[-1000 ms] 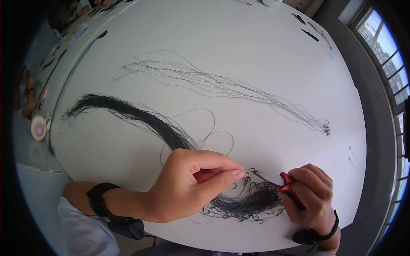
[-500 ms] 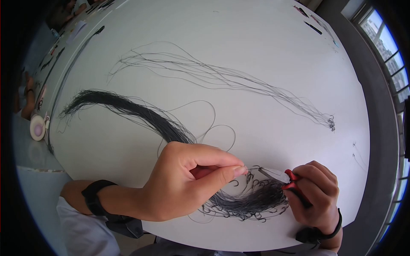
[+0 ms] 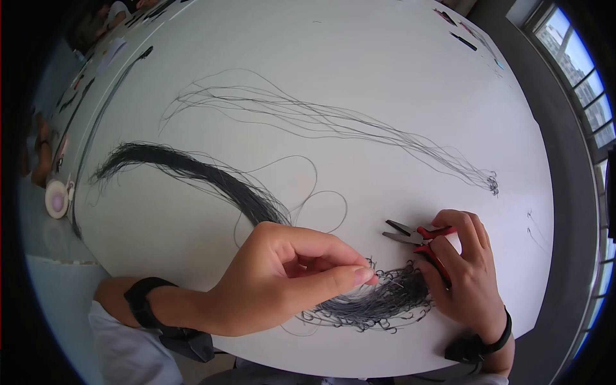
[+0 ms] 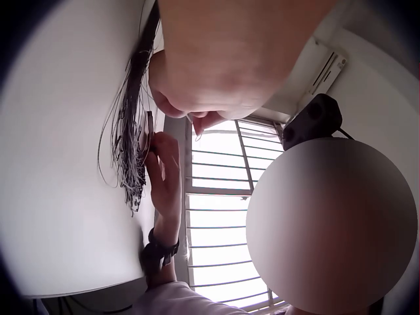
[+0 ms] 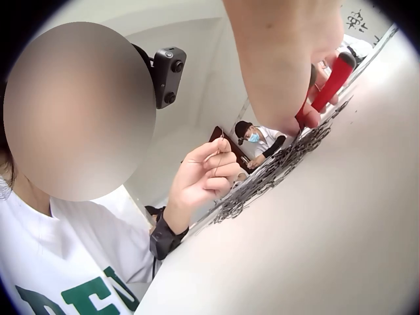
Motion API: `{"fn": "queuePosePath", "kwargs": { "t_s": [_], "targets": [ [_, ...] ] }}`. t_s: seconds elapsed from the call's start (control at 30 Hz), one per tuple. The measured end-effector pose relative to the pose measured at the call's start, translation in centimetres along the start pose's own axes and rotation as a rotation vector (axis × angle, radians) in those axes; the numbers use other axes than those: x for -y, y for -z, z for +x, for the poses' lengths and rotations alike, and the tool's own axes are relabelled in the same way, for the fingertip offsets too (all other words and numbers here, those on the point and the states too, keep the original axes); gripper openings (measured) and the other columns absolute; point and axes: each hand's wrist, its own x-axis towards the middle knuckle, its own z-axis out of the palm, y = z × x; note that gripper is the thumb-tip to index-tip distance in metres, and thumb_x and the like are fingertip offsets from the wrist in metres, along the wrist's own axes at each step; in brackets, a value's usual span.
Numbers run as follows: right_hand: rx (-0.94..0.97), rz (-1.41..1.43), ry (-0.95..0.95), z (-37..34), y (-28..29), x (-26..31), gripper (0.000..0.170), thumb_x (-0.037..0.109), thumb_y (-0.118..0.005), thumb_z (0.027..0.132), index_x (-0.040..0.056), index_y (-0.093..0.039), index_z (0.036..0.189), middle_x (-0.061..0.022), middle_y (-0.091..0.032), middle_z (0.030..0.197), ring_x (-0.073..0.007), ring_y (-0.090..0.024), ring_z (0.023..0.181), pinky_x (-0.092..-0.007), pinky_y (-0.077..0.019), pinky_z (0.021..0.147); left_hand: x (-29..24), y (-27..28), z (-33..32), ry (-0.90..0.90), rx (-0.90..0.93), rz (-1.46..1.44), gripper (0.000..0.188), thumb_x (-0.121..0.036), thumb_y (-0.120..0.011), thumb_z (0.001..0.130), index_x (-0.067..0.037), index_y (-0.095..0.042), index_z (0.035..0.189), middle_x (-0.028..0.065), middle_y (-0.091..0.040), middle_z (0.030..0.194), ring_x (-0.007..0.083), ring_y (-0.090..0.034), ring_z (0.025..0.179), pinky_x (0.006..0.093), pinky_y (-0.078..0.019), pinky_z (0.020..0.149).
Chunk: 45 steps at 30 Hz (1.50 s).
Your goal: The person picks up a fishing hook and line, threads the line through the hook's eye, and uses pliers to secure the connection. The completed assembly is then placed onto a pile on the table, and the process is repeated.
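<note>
My left hand [image 3: 282,282] pinches a fishhook [image 5: 222,135] between thumb and fingertips, its thin line trailing down in the right wrist view. Below and beyond these fingertips lies a thick dark bundle of hooked lines [image 3: 378,308], with many small hooks along its near end. The bundle's tail [image 3: 192,170] fans out to the left, partly covered by the left hand. My right hand [image 3: 471,276] holds red-handled pliers [image 3: 418,239] by their handles, just above the hooks. Their jaws stand apart and point left, with nothing between them.
A thinner bundle of lines [image 3: 308,115] stretches across the white table [image 3: 385,51], hooks gathered at its right end. Two loose hooked lines [image 3: 531,221] lie near the right edge. A black pen-like tool [image 3: 463,41] lies at the far right, a white roll [image 3: 58,197] at the left.
The pliers have come away from the left fingertips, and their jaws have opened. My right hand has shifted up, its fingers loosened on the handles. The left hand has lowered slightly, still pinching the hook.
</note>
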Motion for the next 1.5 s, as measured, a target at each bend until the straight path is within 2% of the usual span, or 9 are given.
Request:
{"fn": "queuePosePath", "kwargs": {
  "t_s": [0.2,0.27,0.33,0.53,0.6,0.7,1.03,1.23,1.5],
  "targets": [
    [-0.011,-0.075,-0.018,0.3,0.7,0.9,0.029,0.023,-0.071,0.069,0.0009,-0.055,0.078,-0.0145,-0.05,0.101,-0.0321,-0.05,0.09,-0.0403,-0.0403,0.078,-0.7,0.0,-0.4,0.155,0.041,-0.083,0.012,-0.004,-0.061,0.084,0.006,-0.065,0.091,0.0112,-0.068,0.086,0.0049,-0.057,0.068,0.0162,-0.0409,0.057],
    [-0.172,0.044,0.029,0.4,1.2,1.5,0.033,0.028,-0.073,0.068,0.0021,-0.055,0.077,-0.0142,-0.053,0.095,-0.031,-0.05,0.087,-0.0389,-0.0422,0.073,-0.8,-0.3,-0.5,0.169,0.053,-0.082,0.012,-0.004,-0.061,0.084,0.005,-0.065,0.091,0.011,-0.068,0.086,0.0053,-0.058,0.071,0.0164,-0.0423,0.059],
    [-0.101,0.381,0.081,0.7,1.8,2.8,0.023,0.019,-0.072,0.07,0.0023,-0.058,0.078,-0.0087,-0.057,0.078,-0.0262,-0.051,0.074,-0.0346,-0.0427,0.066,-0.6,-0.5,-0.8,0.187,0.066,-0.08,0.012,-0.004,-0.061,0.084,0.005,-0.065,0.092,0.0109,-0.068,0.086,0.0057,-0.059,0.074,0.0165,-0.0437,0.062],
    [0.124,0.864,0.031,0.8,0.7,3.3,0.007,0.007,-0.059,0.079,-0.0007,-0.059,0.078,-0.0113,-0.059,0.076,-0.019,-0.052,0.068,-0.0301,-0.0417,0.066,-0.3,-0.6,-1.1,0.1,0.114,0.125,0.012,-0.003,-0.062,0.084,0.004,-0.066,0.093,0.0093,-0.068,0.087,0.0069,-0.06,0.08,0.0184,-0.0479,0.068],
    [0.293,1.28,-0.335,0.3,0.9,3.5,0.006,0.0,-0.055,0.085,-0.0036,-0.059,0.083,-0.0089,-0.059,0.077,-0.0134,-0.054,0.071,-0.0254,-0.0436,0.067,-0.2,-0.6,-1.2,0.009,0.111,0.214,0.012,-0.002,-0.063,0.083,0.004,-0.066,0.093,0.0089,-0.068,0.085,0.0076,-0.061,0.076,0.0186,-0.0483,0.064],
    [0.346,1.447,-0.355,0.1,0.8,3.3,0.01,0.001,-0.051,0.089,-0.0049,-0.058,0.085,-0.0082,-0.059,0.079,-0.0117,-0.055,0.075,-0.0243,-0.0449,0.069,0.6,-0.7,-1.1,-0.157,0.085,0.245,0.012,0.0,-0.065,0.081,0.004,-0.066,0.092,0.0086,-0.068,0.082,0.0078,-0.062,0.072,0.0182,-0.048,0.061],
    [0.366,1.515,-0.435,0.1,1.2,3.0,0.01,-0.001,-0.05,0.088,-0.0061,-0.057,0.085,-0.0086,-0.059,0.08,-0.0129,-0.055,0.075,-0.0256,-0.0452,0.07,0.5,-0.7,-1.1,-0.283,0.1,0.398,0.013,0.002,-0.065,0.079,0.003,-0.066,0.092,0.0107,-0.068,0.082,0.0104,-0.064,0.072,0.0202,-0.0483,0.053],
    [-0.034,1.062,-0.329,0.0,4.2,1.5,0.009,0.003,-0.06,0.074,-0.0032,-0.056,0.069,-0.0094,-0.057,0.069,-0.0153,-0.054,0.064,-0.0264,-0.043,0.062,-2.2,0.3,-0.2,-0.185,-0.099,-0.053,0.017,-0.01,-0.048,0.089,0.0,-0.061,0.092,0.0128,-0.063,0.085,0.0268,-0.062,0.094,0.0298,-0.0534,0.046],
    [-0.389,0.829,-0.276,0.7,6.1,-2.5,0.016,0.012,-0.06,0.077,0.0011,-0.057,0.066,-0.0075,-0.055,0.064,-0.0144,-0.053,0.06,-0.0267,-0.0444,0.055,-4.1,3.1,0.7,-0.276,-0.201,0.167,0.017,-0.016,-0.052,0.086,-0.002,-0.061,0.089,0.0085,-0.062,0.082,0.019,-0.062,0.084,0.0258,-0.0493,0.044]
  ]
}}
